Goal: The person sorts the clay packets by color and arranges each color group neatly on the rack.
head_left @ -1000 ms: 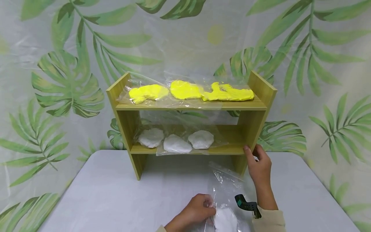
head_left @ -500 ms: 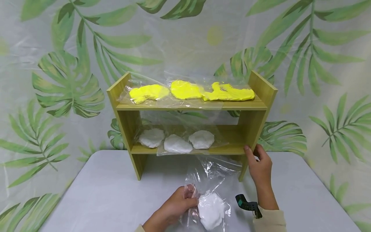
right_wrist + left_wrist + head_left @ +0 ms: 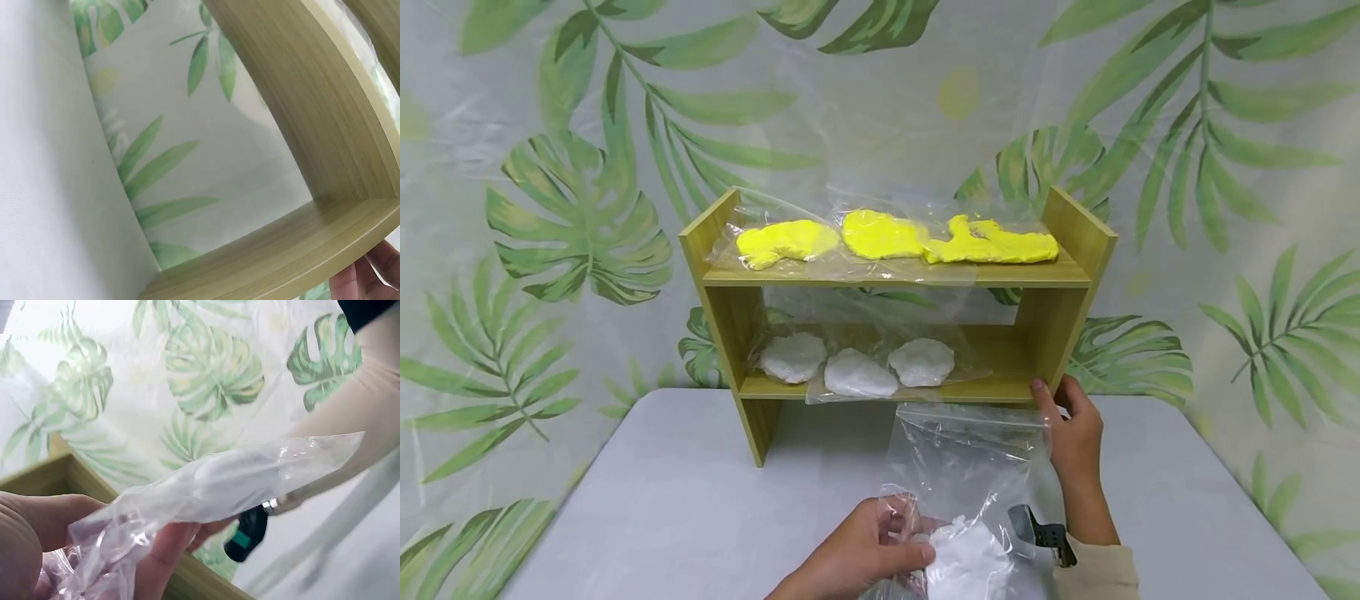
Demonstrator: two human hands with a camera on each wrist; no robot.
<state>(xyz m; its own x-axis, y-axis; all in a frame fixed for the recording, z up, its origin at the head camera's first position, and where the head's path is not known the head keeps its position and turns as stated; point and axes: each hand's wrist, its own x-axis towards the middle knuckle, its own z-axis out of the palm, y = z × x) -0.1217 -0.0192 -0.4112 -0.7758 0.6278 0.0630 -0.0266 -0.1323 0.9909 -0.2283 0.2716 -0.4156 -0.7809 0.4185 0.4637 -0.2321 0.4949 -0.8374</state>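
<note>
My left hand (image 3: 865, 546) pinches the edge of a clear plastic bag (image 3: 966, 442) with a white, clay-like lump (image 3: 968, 562) inside, held low in front of the wooden shelf (image 3: 1000, 387). The left wrist view shows the same bag (image 3: 237, 478) edge-on beyond the thumb. With thumb at the front edge and fingers outside, my right hand (image 3: 1078, 433) grips the shelf's right side panel. Its fingertips (image 3: 350, 284) show beyond the panel (image 3: 294, 265) in the right wrist view. The bag overlaps the lower right of the shelf in the head view.
Three bagged white lumps (image 3: 859, 373) lie on the middle board, left and centre. Bagged yellow lumps (image 3: 880, 235) line the top board. The shelf stands on a white-covered table (image 3: 647, 517) before a leaf-print cloth (image 3: 880, 100). A black device (image 3: 1051, 535) is strapped at my right wrist.
My left hand has moved left with the bag, then slightly back right; the bag now spreads wider, its zip edge raised near the middle board. My right hand keeps its place on the shelf.
</note>
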